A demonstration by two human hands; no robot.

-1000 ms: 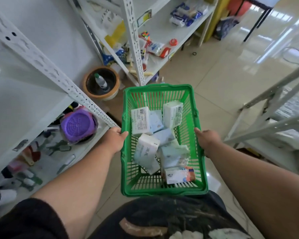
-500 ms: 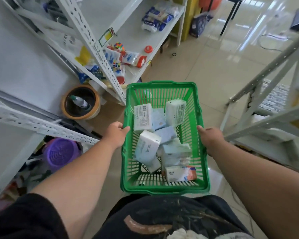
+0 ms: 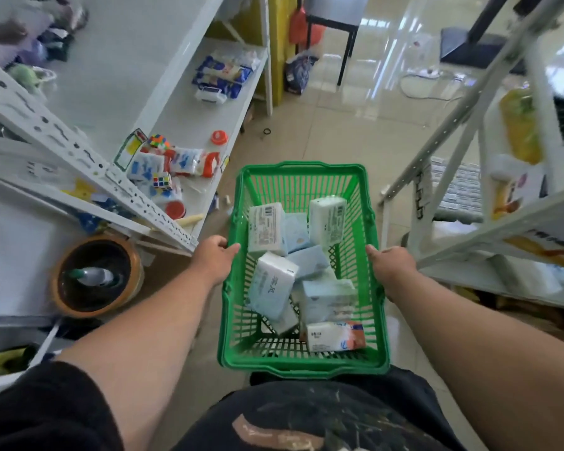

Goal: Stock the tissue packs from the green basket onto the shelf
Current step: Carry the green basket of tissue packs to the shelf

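A green plastic basket [image 3: 298, 172] hangs in front of my waist, carried level above the tiled floor. My left hand [image 3: 213, 259] grips its left rim and my right hand [image 3: 392, 265] grips its right rim. Inside lie several tissue packs, white and pale blue, jumbled on each other: one white pack [image 3: 267, 228] at the far left, another white one [image 3: 327, 221] at the far right, a pack with an orange end [image 3: 334, 336] nearest me. A white metal shelf [image 3: 189, 122] stands to the left.
The left shelf carries puzzle cubes [image 3: 162, 181], small packets and blue-white bags [image 3: 220, 76]. An orange-rimmed bucket [image 3: 96, 276] with a bottle sits on the floor by it. Another white rack [image 3: 489, 242] stands on the right. A dark table [image 3: 334, 24] stands ahead.
The view has swung and moved forward along the aisle; the left shelf and bucket have slid left and nearer. Both hands keep the same hold on the basket.
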